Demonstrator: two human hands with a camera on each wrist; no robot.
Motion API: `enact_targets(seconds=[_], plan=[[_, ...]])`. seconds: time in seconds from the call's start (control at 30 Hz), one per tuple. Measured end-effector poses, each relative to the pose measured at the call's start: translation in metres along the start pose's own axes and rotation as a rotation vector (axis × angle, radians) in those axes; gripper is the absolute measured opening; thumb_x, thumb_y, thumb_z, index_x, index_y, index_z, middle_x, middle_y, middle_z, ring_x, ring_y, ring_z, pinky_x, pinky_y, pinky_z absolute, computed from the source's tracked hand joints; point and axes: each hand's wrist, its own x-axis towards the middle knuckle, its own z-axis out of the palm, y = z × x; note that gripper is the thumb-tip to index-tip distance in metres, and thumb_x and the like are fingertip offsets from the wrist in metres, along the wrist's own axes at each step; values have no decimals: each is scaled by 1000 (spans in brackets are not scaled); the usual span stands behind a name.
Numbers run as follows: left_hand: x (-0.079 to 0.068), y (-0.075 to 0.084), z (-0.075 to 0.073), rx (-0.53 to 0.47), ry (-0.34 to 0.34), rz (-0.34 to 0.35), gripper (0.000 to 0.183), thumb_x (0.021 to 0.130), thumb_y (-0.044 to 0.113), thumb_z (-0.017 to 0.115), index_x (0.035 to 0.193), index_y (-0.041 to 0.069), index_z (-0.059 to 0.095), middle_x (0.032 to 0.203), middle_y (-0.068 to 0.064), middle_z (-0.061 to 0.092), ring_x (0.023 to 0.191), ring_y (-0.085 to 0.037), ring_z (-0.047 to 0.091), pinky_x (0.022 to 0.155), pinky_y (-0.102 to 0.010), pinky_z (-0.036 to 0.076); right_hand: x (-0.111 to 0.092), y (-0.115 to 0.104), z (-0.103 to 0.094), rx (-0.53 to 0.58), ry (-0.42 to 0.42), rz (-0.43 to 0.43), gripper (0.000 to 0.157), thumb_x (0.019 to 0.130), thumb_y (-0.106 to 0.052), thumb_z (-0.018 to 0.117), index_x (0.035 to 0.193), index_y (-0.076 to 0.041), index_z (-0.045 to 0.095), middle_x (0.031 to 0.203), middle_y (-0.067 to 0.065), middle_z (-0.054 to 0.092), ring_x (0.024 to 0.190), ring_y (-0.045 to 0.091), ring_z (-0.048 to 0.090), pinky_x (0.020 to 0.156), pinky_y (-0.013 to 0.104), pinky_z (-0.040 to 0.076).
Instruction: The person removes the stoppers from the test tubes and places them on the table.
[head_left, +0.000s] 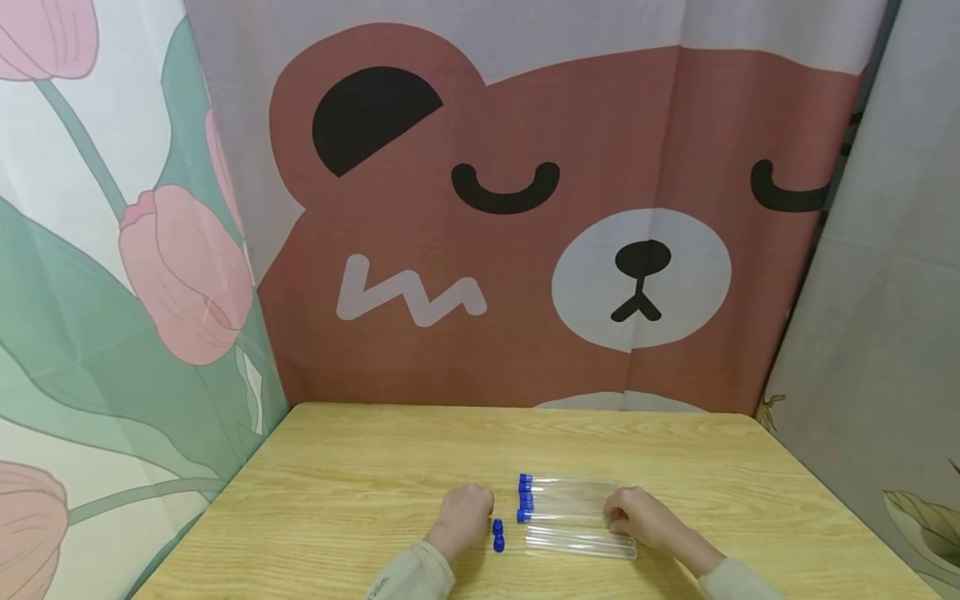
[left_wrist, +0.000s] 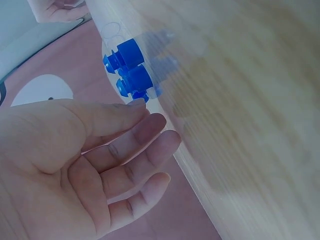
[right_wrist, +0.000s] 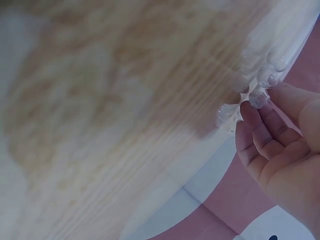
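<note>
My left hand [head_left: 463,515] rests low over the table beside two loose blue caps [head_left: 498,535]. In the left wrist view its fingers [left_wrist: 137,162] are bent loosely. Nothing shows between them, and a bit of blue lies just past the thumb tip. Several clear test tubes with blue caps [head_left: 526,488] lie side by side, capped ends to the left. Nearer to me lie uncapped clear test tubes [head_left: 577,540]. At the right ends of the tubes, my right hand [head_left: 643,515] pinches the rounded end of one test tube [right_wrist: 258,98] between thumb and fingers.
All of it lies on a light wood-grain table [head_left: 360,467]. A curtain [head_left: 525,275] with a bear print stands along the back edge. A flower-print curtain [head_left: 90,333] hangs at the left, a pale one [head_left: 885,317] at the right.
</note>
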Motion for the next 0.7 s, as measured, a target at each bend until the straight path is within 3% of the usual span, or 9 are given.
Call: enact_targets(seconds=[0.27,0.47,0.7], plan=[[1,0,0,-20,-11,-5,11,68,7,70,64,13,63,59,4,57,51,-10,53,43,-24,41,-2,-2,-1,23,4,22,19,73,4,66,66,-10,55,60,-11,41,55,-1,34,46,19,33],[1,0,-1,-37,-28,-11,8,69,8,71,67,13,65,62,4,59,54,-10,55,45,-24,42,-4,-3,-1,-11,23,29,9,73,1,68,77,-4,62,68,-8,53,59,0,43,50,21,40],[3,0,-2,-50,-32,-3,6,69,10,72,69,12,66,64,3,61,57,-11,57,46,-24,43,-5,-6,-1,-15,36,35,10,74,2,67,82,1,62,73,0,59,63,5,52,54,22,45]])
